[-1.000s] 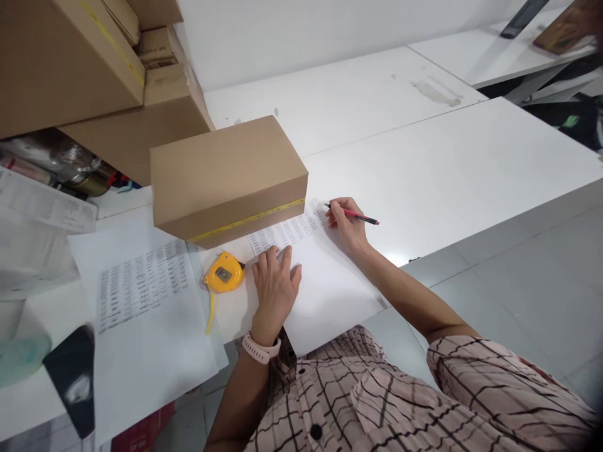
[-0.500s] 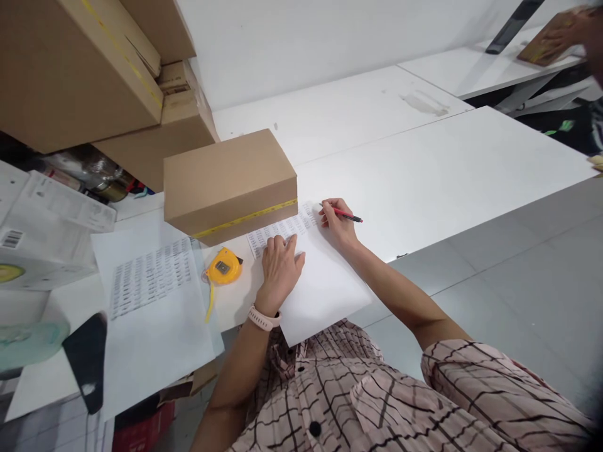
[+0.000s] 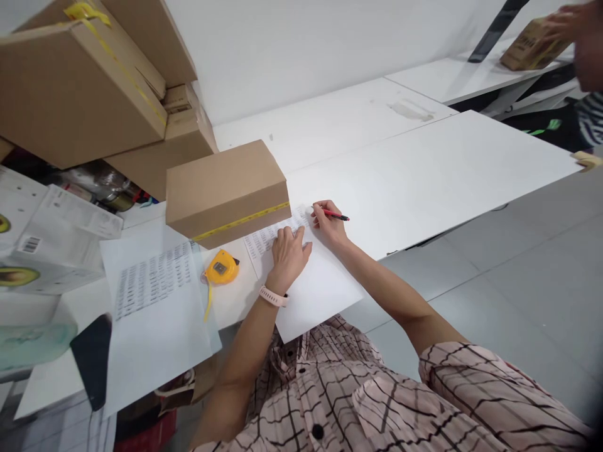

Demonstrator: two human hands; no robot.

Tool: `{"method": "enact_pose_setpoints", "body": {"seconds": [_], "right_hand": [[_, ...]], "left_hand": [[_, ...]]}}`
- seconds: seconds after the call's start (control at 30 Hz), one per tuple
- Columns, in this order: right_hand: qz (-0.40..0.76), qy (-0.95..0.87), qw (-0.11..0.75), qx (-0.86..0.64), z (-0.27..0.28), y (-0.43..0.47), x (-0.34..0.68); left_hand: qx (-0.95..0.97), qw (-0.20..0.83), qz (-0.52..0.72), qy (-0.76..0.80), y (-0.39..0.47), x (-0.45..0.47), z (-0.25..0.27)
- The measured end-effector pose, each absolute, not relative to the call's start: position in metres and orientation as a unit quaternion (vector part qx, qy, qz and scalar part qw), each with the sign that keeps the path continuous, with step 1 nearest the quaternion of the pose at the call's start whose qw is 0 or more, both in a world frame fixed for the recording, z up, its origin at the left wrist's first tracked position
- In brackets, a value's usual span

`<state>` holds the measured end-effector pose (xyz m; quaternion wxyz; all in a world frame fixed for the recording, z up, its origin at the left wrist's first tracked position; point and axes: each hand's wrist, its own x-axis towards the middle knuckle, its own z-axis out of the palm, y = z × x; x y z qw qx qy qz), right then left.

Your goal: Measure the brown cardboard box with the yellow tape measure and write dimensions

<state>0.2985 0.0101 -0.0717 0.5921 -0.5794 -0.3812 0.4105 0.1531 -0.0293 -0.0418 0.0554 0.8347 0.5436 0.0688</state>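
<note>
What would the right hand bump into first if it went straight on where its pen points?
Probably the cardboard box, at its end nearest the right hand, though depth is hard to judge.

The left hand [image 3: 288, 254] lies palm down, index finger extended and thumb out to the side, the left forearm [image 3: 245, 355] slanting up behind it. The right hand [image 3: 328, 223] is curled in a thumb-and-finger pinch, the right arm [image 3: 393, 292] bent at the elbow.

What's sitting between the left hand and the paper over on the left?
The yellow tape measure lies between the left hand and that paper, in the head view.
</note>
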Motion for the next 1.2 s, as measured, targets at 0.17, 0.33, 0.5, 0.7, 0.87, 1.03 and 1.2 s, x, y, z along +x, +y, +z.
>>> {"method": "enact_pose_setpoints", "body": {"seconds": [0.17, 0.33, 0.5, 0.7, 0.87, 1.03, 1.2], "right_hand": [[0.377, -0.422, 0.570, -0.596, -0.074, 0.010, 0.301], [0.147, -0.624, 0.424, -0.640, -0.082, 0.008, 0.314], [0.042, -0.695, 0.230, -0.680, -0.080, 0.007, 0.316], [0.025, -0.682, 0.211, -0.699, -0.080, 0.007, 0.311], [0.045, -0.648, 0.264, -0.713, -0.084, 0.007, 0.313], [0.048, -0.632, 0.305, -0.711, -0.091, 0.010, 0.316], [0.023, -0.599, 0.367, -0.712, -0.079, 0.007, 0.314]], "left_hand": [[0.842, 0.054, 0.075, 0.532, -0.021, 0.170, -0.045], [0.869, 0.059, 0.072, 0.485, -0.044, 0.173, -0.047], [0.880, 0.090, 0.059, 0.463, -0.088, 0.131, -0.047], [0.800, 0.034, 0.240, 0.549, -0.095, 0.042, -0.026], [0.691, 0.013, 0.236, 0.683, -0.075, -0.012, -0.024], [0.687, 0.133, 0.148, 0.698, -0.060, -0.023, -0.041], [0.697, 0.106, 0.182, 0.685, -0.065, -0.009, -0.039]]}}
